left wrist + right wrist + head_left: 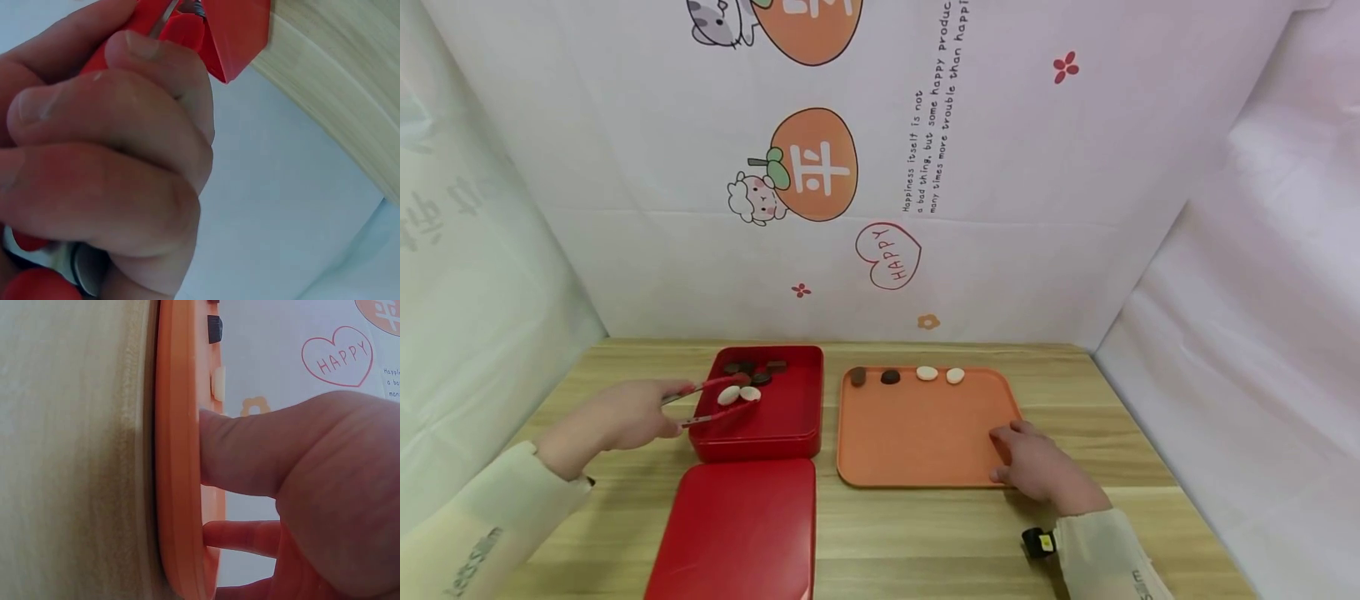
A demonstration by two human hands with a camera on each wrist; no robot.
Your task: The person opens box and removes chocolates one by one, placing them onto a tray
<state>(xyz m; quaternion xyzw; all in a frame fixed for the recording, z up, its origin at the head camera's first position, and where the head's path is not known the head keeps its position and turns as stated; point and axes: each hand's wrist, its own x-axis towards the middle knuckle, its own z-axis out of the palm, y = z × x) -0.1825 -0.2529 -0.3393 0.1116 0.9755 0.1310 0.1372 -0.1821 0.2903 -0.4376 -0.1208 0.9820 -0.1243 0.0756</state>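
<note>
Slim tongs with red tips (726,413) are gripped in my left hand (640,412), whose curled fingers fill the left wrist view. They reach into a red box (793,408), their arms spread apart on either side of two white chocolate-like pieces (728,395). Several dark brown pieces (762,379) lie behind these in the box. My right hand (1033,462) rests at the right edge of an orange tray (917,442), thumb and fingertips touching its rim. Along the tray's far side sit a brown piece (858,377), a dark piece (890,377) and two white ones (927,373).
A red lid (745,525) lies flat on the wooden table (880,542) in front of the box. Printed white cloth (1015,250) stands behind the table and on both sides. A small black device (1038,542) is at my right wrist.
</note>
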